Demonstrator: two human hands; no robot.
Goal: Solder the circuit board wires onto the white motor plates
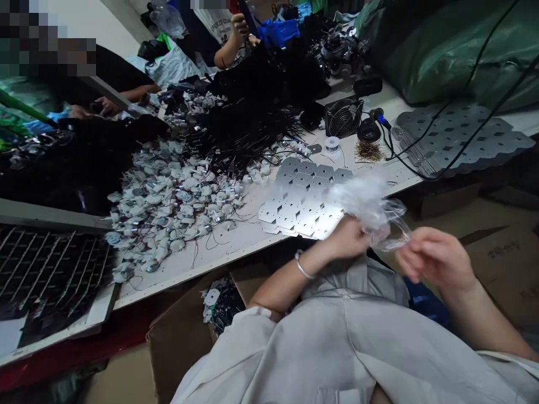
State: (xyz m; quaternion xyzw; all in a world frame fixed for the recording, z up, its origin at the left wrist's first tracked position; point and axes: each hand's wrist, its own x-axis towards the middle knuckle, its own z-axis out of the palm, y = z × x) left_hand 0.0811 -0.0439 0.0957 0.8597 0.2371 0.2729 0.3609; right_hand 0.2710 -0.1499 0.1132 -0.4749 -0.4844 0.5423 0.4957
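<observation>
A crumpled clear plastic bag, blurred by motion, is stretched between my two hands over the table's front edge. My left hand, with a bracelet on its wrist, is closed on the bag's near side. To the right, my right hand pinches the bag's thin edge between thumb and fingers. Behind the bag lie flat metal plates with diamond-shaped and round holes, partly covered by it. Whether anything is inside the bag cannot be made out.
White motor-like parts with wires are heaped on the left, beside a dark bundle of wires. A solder spool, a fan and more stacked plates stand further back. An open cardboard box sits below. Two people work across the table.
</observation>
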